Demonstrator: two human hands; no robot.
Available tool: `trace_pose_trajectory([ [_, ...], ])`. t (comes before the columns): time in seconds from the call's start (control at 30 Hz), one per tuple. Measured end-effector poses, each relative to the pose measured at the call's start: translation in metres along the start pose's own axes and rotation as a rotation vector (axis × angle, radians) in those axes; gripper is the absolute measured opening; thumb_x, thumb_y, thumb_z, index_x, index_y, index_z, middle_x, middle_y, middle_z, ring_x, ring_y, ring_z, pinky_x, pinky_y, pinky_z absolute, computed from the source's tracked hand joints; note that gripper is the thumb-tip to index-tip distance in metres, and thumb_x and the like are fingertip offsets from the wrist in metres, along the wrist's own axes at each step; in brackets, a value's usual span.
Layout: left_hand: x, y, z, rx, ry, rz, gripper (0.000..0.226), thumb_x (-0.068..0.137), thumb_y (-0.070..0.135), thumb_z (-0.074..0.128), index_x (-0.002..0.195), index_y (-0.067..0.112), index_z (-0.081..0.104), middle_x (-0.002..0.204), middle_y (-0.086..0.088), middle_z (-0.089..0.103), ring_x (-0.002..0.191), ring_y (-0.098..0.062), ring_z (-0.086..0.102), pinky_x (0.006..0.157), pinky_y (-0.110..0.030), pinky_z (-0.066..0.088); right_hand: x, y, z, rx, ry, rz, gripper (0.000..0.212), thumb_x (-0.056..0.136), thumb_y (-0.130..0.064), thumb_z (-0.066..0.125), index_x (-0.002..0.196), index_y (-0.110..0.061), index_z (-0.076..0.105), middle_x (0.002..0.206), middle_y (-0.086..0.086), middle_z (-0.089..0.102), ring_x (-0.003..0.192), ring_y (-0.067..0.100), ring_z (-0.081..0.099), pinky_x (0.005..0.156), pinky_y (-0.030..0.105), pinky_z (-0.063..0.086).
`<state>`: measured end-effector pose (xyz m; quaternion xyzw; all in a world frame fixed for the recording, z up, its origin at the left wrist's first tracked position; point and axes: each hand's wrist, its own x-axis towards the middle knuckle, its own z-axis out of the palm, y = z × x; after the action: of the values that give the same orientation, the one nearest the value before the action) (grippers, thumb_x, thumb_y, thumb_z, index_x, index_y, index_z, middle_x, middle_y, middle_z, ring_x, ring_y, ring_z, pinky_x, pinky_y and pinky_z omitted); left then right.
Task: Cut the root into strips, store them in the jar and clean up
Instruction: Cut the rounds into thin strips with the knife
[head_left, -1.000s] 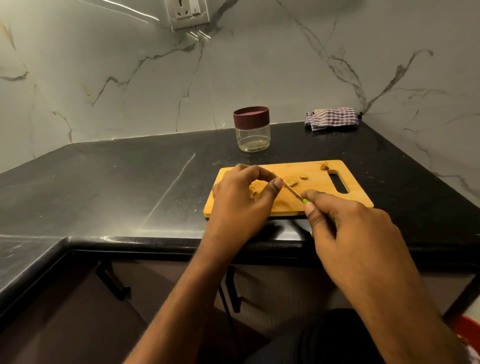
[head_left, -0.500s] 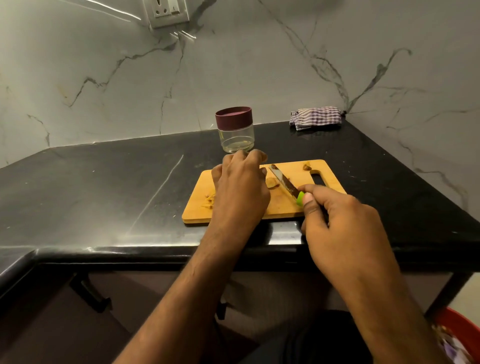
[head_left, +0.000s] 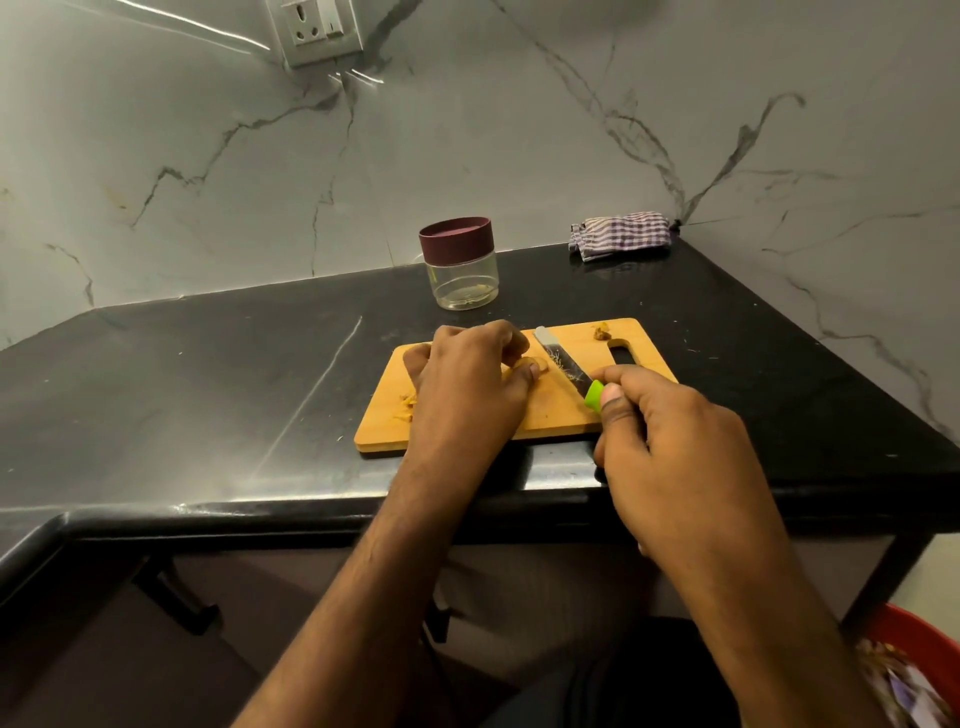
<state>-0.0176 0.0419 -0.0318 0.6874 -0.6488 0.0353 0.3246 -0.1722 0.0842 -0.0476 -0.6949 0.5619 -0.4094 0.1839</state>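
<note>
Wooden rectangular cutting board (head_left: 561, 410) is lying on the black stone table (head_left: 208, 389). On it, the left hand (head_left: 467, 389) is pinching a yellowish root piece (head_left: 537, 364) with curled fingers, while the right hand (head_left: 670, 447) is gripping a green-handled knife (head_left: 566, 366). Behind the board, the clear jar with its maroon lid (head_left: 460, 262) is standing closed.

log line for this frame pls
phase: cutting | left hand: holds root on board | right hand: grips knife | jar: lid on, behind board
</note>
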Motion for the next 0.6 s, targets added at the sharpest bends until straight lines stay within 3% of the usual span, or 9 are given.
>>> trace_pose_trajectory([
  [0.27, -0.011, -0.001, -0.004, 0.048, 0.096, 0.019, 0.028, 0.091, 0.037, 0.071, 0.117, 0.027, 0.071, 0.115, 0.011, 0.069, 0.125, -0.014, 0.042, 0.097, -0.031, 0.029, -0.003, -0.003, -0.003, 0.004, -0.004, 0.004, 0.032, 0.100, -0.034, 0.039, 0.130, -0.033, 0.053, 0.081, -0.016, 0.059, 0.064, 0.003, 0.056, 0.056, 0.015, 0.047],
  [0.4, -0.023, -0.004, -0.007, 0.099, 0.107, 0.021, 0.027, 0.092, 0.046, 0.067, 0.110, 0.027, 0.073, 0.112, 0.010, 0.067, 0.126, -0.012, 0.038, 0.089, -0.027, 0.015, -0.006, -0.008, -0.007, 0.018, -0.029, 0.013, 0.034, 0.099, -0.037, 0.040, 0.130, -0.035, 0.052, 0.076, -0.022, 0.047, 0.066, 0.004, 0.057, 0.061, 0.023, 0.056],
  [0.5, -0.027, -0.005, -0.009, 0.087, 0.082, 0.019, 0.025, 0.090, 0.050, 0.066, 0.104, 0.030, 0.074, 0.110, 0.014, 0.064, 0.127, -0.012, 0.036, 0.092, -0.032, 0.017, -0.009, -0.012, -0.011, 0.024, -0.064, 0.022, 0.036, 0.097, -0.040, 0.044, 0.132, -0.039, 0.049, 0.075, -0.027, 0.037, 0.071, 0.005, 0.058, 0.063, 0.027, 0.058],
  [0.6, -0.027, -0.009, -0.012, -0.026, 0.061, -0.015, 0.018, 0.092, 0.048, 0.065, 0.101, 0.034, 0.073, 0.106, 0.022, 0.060, 0.127, -0.009, 0.037, 0.096, -0.033, 0.017, -0.011, -0.013, -0.014, 0.011, -0.080, 0.011, 0.037, 0.095, -0.042, 0.047, 0.132, -0.042, 0.049, 0.086, -0.027, 0.044, 0.077, 0.005, 0.059, 0.070, 0.028, 0.058],
])
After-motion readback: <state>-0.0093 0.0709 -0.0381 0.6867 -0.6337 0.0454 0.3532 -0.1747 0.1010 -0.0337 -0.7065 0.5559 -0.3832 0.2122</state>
